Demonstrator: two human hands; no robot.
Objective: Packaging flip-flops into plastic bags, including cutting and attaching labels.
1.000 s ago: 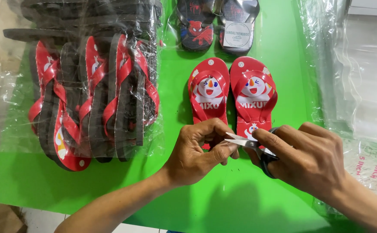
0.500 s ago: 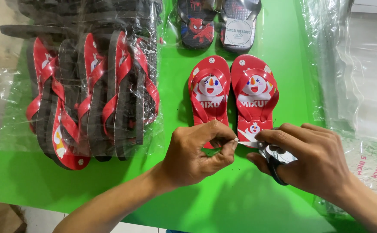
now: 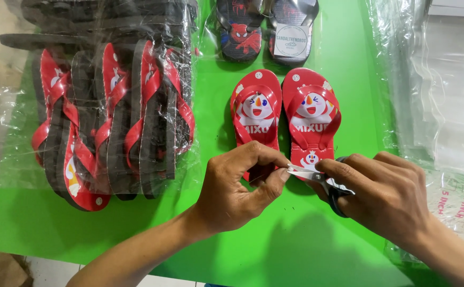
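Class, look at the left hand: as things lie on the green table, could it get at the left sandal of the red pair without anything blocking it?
Probably yes. The left hand sits at the heel of the left red sandal, which lies unwrapped on the green table. Nothing lies between them; the right hand with the scissors is off to one side.

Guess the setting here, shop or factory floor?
Likely a small packing bench for children's sandals. A loose red pair lies on the green table, wrapped bundles of sandals stand beside it, and clear bags are stacked at the right.
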